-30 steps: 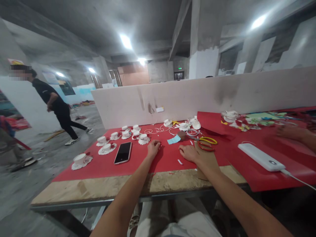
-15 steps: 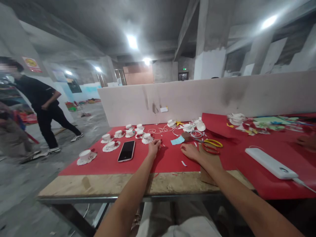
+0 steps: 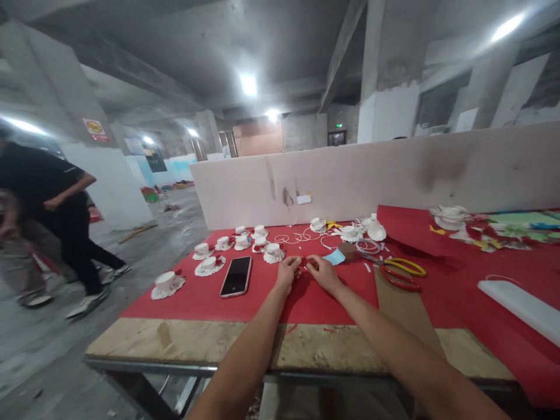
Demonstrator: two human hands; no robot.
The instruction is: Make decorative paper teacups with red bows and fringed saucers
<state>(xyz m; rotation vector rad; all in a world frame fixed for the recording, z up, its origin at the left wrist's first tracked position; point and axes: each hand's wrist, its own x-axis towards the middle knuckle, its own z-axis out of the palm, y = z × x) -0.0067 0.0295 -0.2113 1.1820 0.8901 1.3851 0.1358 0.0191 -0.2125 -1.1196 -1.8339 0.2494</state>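
Note:
Above the red sheet (image 3: 210,303), my left hand (image 3: 287,273) and my right hand (image 3: 322,272) meet with fingertips pinched close together. Between them is a small dark-red piece (image 3: 305,263); the fingers cover most of it and its kind does not show. To the left stand several white paper cups on frilly saucers, some with red bits, such as the nearest cup (image 3: 166,281) and one cup (image 3: 273,251) just beyond my left hand. A light-blue paper slip (image 3: 335,256) lies just beyond my right hand.
A phone (image 3: 236,276) lies left of my hands. Red-and-yellow-handled scissors (image 3: 402,274) rest by brown cardboard (image 3: 405,312). A white power bank (image 3: 520,303) and paper scraps (image 3: 490,230) are at right. A pale panel (image 3: 341,181) stands behind. People (image 3: 56,216) walk at far left.
My right hand has come across to my left hand, and their fingertips now meet at the small dark-red piece. The view has turned slightly left; a person at left has moved on.

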